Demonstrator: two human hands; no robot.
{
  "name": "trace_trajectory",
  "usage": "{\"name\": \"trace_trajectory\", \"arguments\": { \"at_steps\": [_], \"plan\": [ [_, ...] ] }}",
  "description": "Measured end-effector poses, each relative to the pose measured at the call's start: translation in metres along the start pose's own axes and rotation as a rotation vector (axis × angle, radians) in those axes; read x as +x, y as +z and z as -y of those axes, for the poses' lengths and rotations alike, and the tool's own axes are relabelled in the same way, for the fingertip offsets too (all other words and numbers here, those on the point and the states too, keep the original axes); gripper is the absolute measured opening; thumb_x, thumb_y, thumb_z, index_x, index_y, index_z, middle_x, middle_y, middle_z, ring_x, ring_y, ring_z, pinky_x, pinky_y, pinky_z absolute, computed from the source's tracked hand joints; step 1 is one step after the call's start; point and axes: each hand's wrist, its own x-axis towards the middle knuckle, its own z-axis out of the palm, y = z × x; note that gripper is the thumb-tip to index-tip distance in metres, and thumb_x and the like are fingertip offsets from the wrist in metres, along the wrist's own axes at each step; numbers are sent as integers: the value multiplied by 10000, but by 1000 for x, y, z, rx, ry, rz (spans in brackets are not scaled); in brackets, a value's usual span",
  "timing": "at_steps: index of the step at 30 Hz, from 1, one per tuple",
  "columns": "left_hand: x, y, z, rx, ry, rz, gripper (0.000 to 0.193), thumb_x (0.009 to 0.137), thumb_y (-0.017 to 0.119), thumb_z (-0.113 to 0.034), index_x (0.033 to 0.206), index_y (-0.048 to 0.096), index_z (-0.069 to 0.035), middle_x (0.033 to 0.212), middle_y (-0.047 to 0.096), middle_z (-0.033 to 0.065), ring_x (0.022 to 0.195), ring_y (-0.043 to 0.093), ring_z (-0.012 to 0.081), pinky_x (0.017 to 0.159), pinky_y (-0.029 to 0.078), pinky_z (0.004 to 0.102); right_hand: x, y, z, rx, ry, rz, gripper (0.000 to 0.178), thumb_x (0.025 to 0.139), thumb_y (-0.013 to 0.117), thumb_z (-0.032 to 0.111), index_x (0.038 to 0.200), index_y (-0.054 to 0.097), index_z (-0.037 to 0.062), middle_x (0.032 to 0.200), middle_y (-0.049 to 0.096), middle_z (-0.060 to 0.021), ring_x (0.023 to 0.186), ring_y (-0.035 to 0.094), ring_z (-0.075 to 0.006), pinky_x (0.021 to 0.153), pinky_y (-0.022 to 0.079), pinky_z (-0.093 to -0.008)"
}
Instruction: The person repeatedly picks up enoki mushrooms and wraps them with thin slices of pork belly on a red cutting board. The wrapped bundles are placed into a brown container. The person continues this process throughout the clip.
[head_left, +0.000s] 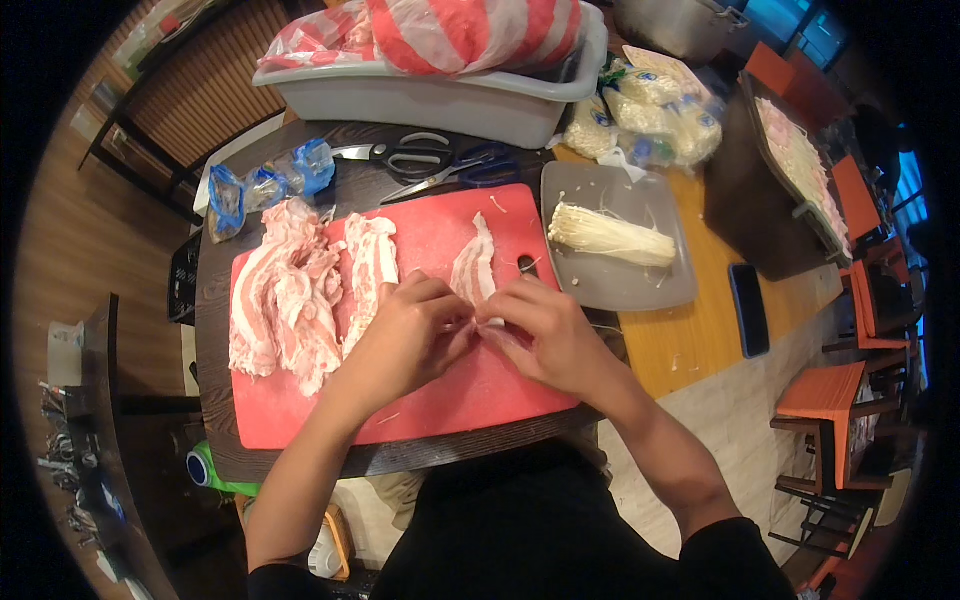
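Meat strip [474,262] against right grip [541,323]

meat [474,265] on board [490,400], mushrooms [612,236] right

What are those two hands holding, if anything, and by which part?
The left hand and right hand appear to pinch the near end of a meat strip; their exact grip is hidden.

a dark wood-grain table [214,300] adjoins a yellow-brown wooden table [655,345] on the right. pale, streaked flooring [748,412] shows near right, beside orange-seated, dark-framed chairs [820,390]. a brown, ribbed wooden panel [212,112] stands far left; bright blue panes [800,22] glow far right.
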Motion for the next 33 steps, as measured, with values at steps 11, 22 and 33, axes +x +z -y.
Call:
{"name": "trace_trajectory", "arguments": {
  "at_steps": [11,22,33],
  "plan": [
    [11,1,6,255,121,-71,291,849,843,-199,1102,771,-74,1107,710,60,1124,629,273,988,447,485,17,-2,-13,-67,-76,-37,184,864,785,-13,1042,755,19,987,691,-138,883,674,-347,774,553,-427],
    [27,0,17,321,163,-107,279,814,861,-183,1057,772,-79,1051,719,64,1084,636,268,973,471,472,23,0,-20,-166,-92,-65,309,844,794,1,1145,730,22,1147,680,-155,1012,644,-369,888,555,-461],
    [9,-2,4,129,155,-177,231,784,887,-105,976,773,-48,1005,719,104,1007,657,316,889,564,452,1,-2,-7,-285,-170,2,235,873,800,32,1096,727,18,1066,660,-145,1002,643,-358,882,553,-445]
  ]
}}
